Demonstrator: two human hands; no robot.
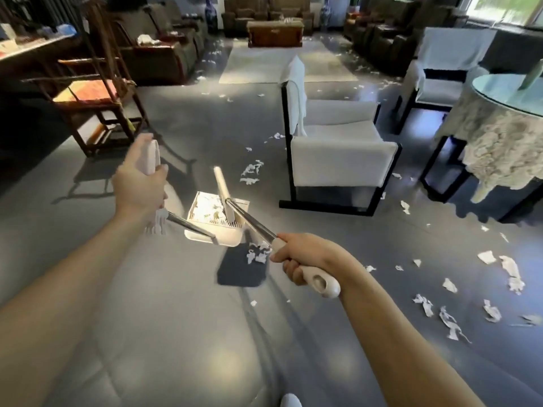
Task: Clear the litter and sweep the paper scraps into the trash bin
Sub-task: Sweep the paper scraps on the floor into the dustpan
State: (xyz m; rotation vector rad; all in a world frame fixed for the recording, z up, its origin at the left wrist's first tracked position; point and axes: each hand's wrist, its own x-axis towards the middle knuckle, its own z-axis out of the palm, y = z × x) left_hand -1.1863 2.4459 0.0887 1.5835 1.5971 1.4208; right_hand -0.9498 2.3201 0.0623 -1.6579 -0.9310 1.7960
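Left hand (141,183) is gripping the dustpan (217,235) handle and right hand (299,259) is clenching the broom (252,223), its head resting in the pan, which is already carrying a fair load of paper scraps (205,208). Loads more are lying about: a small pile (258,254) just beside the pan, bits near the white chair (338,160) and out right. I'm not seeing any trash bin, so I'm guessing well under halfway.

Dark smeared patch (241,268) just left of right hand (296,259), unidentifiable, fingers of left hand (138,183) hidden behind pale handle (152,157), blurred white forked shape (155,224) under that wrist, shoe tip (291,402) cropped below both arms.
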